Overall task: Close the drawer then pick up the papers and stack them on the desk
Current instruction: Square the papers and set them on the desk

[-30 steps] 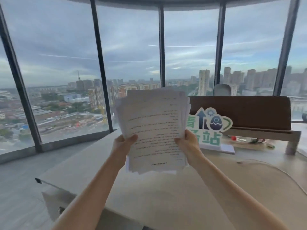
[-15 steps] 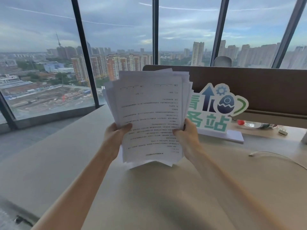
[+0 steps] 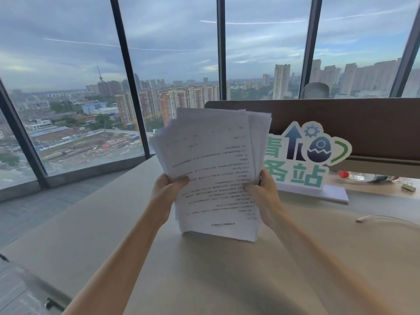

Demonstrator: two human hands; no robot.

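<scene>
A bundle of white printed papers (image 3: pixel 216 169) stands upright in front of me, its sheets fanned unevenly at the top. Its bottom edge rests on or hangs just above the beige desk (image 3: pixel 109 226); I cannot tell which. My left hand (image 3: pixel 167 189) grips the bundle's left edge and my right hand (image 3: pixel 263 192) grips its right edge, thumbs on the front sheet. The drawer is out of view.
A white, teal and blue cut-out sign (image 3: pixel 304 160) stands on a base just right of the papers. Behind it runs a brown desk divider (image 3: pixel 363 123) with a bottle (image 3: pixel 363 177) and a binder clip (image 3: pixel 408 186) beneath. A cable (image 3: pixel 386 220) lies at right. Tall windows lie beyond.
The papers have come down towards the desk surface, still held in both hands. The view has shifted closer over the desk.
</scene>
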